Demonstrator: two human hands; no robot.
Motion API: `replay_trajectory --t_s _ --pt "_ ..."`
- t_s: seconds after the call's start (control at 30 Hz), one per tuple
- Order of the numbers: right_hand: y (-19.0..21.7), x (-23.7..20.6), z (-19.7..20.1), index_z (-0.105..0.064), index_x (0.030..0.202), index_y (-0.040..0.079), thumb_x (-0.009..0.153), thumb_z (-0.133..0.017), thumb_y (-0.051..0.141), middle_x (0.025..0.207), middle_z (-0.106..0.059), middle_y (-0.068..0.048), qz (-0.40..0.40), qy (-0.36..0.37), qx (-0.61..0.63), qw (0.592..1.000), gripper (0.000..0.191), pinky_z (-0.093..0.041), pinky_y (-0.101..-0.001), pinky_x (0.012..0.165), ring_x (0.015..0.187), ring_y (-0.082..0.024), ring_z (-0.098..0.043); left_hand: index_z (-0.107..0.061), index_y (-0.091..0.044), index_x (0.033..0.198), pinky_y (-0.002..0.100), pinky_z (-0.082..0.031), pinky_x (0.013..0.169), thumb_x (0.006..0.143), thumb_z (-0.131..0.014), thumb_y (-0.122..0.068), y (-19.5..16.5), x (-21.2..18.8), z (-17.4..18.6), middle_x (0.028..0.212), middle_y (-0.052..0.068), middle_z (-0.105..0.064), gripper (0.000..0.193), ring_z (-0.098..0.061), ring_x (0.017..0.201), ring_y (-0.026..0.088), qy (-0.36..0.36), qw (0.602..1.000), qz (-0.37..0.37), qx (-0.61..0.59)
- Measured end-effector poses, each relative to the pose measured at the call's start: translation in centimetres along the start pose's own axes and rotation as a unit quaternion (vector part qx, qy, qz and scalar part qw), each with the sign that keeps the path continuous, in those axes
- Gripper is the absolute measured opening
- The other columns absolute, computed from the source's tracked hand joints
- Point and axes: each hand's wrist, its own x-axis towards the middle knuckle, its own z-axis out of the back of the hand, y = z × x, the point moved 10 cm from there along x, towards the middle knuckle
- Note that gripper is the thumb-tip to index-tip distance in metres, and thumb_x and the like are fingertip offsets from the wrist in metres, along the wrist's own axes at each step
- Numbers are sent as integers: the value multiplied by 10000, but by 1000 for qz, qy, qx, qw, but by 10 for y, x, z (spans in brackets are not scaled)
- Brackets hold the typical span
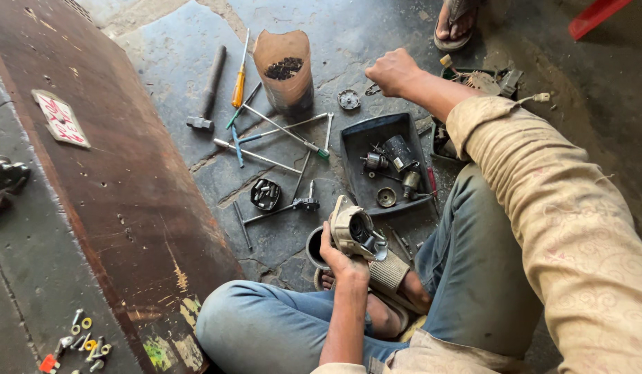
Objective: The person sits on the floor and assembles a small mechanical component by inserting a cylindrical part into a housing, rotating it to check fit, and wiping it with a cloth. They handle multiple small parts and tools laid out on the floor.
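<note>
Tray (355,138) right of screwdrivers (279,131); cup (285,69) behind them; hammer (207,90) left

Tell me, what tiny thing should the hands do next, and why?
Probably bring the right hand back toward the metal housing. The left hand holds that housing over the lap, open side up, while the right hand is closed far out near a small toothed disc on the floor. I cannot tell what its fingers pinch.
</note>
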Motion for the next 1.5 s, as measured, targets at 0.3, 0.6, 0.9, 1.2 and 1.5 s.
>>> replay_trajectory --t_s 0.3,0.6,0.9,1.2,1.5 --pt "-10 14 -38 -816 949 164 754 -764 155 989 -784 -112 -45 124 -51 990 202 -580 -445 773 973 -306 -755 -694 -72 1269 382 -553 966 985 -525 -362 0 -1 8 1222 80 -737 439 -709 1090 244 -22 1000 -9 -2" --pt "30 23 -90 -633 1371 250 773 -791 239 1165 -738 -128 0 271 51 961 619 -595 -480 825 1064 -348 -712 -683 -65 1253 390 -536 991 989 -531 -336 -4 -9 12 1236 95 -725 408 -685 1126 254 -38 999 -20 -19" --pt "36 40 -139 -481 1537 319 838 -700 248 1268 -713 -112 -7 300 41 953 736 -604 -459 849 1123 -328 -703 -684 -52 1285 381 -524 1002 983 -532 -357 -6 -17 7 1247 83 -731 455 -683 1129 247 -54 997 4 -47" --pt "27 50 -163 -362 1608 341 847 -685 266 1272 -718 -116 -43 318 40 946 830 -587 -447 889 1136 -314 -709 -689 -51 1278 388 -535 990 989 -535 -356 -9 -12 5 1231 82 -732 447 -685 1119 247 -58 997 7 -46" --pt "33 55 -159 -451 1547 299 847 -671 254 1252 -722 -109 -33 314 27 948 735 -585 -438 878 1134 -309 -707 -696 -64 1268 391 -538 975 974 -534 -352 -8 -14 0 1220 85 -740 443 -692 1098 253 -60 997 16 -51"
